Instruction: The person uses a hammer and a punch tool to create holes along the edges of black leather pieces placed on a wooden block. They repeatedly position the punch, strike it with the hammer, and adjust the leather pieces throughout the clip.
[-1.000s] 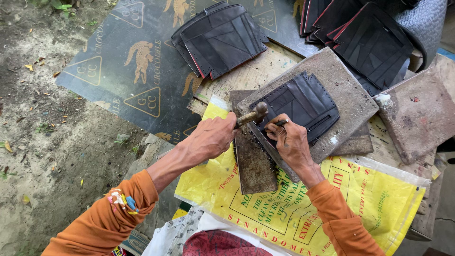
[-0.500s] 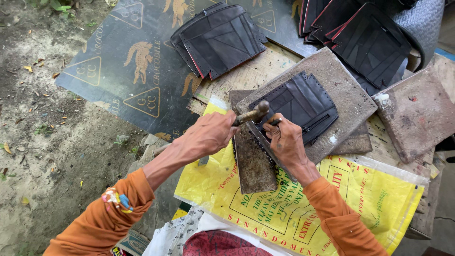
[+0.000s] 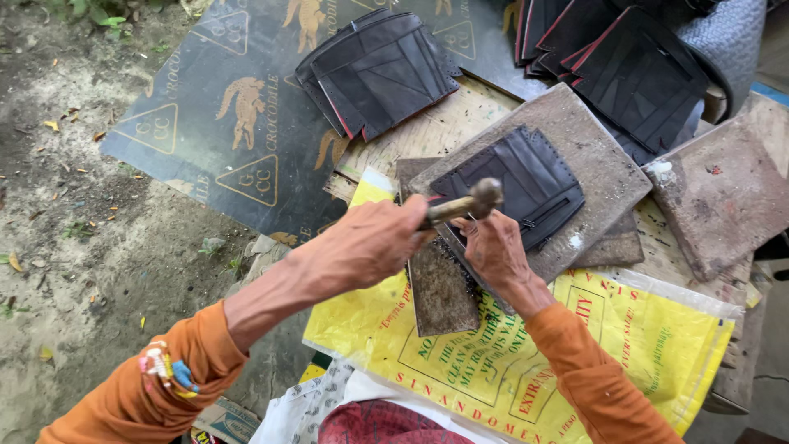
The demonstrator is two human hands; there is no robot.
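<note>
My left hand (image 3: 374, 242) is closed around the wooden handle of a small hammer (image 3: 483, 196), whose metal head hangs just above my right hand (image 3: 493, 247). The right hand's fingers pinch something small at the near edge of a black stitched leather piece (image 3: 530, 173); what they pinch is hidden under the hammer. The leather piece lies flat on a grey stone slab (image 3: 583, 123). Both arms wear orange sleeves.
A dark rusty board (image 3: 440, 300) and a yellow printed sack (image 3: 649, 345) lie below the slab. Stacks of black cut pieces sit at the top middle (image 3: 378, 70) and top right (image 3: 633, 66). A second slab (image 3: 723, 193) lies right. A black printed sheet (image 3: 238, 115) covers dirt ground (image 3: 66, 247).
The hammer head has moved a little to the right, now over my right hand's fingers. The right hand has stayed at the leather piece's edge.
</note>
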